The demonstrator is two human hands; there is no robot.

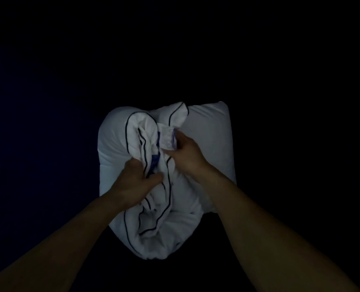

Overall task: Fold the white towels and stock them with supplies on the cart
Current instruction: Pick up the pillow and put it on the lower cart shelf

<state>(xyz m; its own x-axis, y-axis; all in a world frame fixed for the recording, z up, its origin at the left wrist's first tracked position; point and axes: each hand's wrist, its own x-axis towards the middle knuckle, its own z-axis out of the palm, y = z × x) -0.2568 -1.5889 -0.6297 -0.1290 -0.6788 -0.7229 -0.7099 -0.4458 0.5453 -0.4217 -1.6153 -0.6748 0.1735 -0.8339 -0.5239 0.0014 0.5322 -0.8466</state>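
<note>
Darkness fills nearly the whole view, and neither the surface below nor any furniture can be made out. At the centre a white pillow (208, 133) is seen, plump and lying roughly flat, with its right part uncovered. Across its left part and its near edge a white cloth (153, 218) edged with thin dark piping is bunched in loose, rolled folds. Whether it is a towel or a pillowcase cannot be told.

The cloth is grasped by both hands near the middle of the bundle. The left hand (132, 180) is clenched on a gathered ridge of the folds, with the fingers buried in the fabric and the thumb laid across the top. The right hand (185, 152) is set just beyond it and slightly to the right, and a flat hemmed flap of the same cloth is pinched between its thumb and curled fingers. A small blue patch (155, 163) on the fabric is visible between the two hands. The lower end of the cloth hangs past the pillow's near edge, towards the person. Two bare forearms are extended from the lower corners of the view.
</note>
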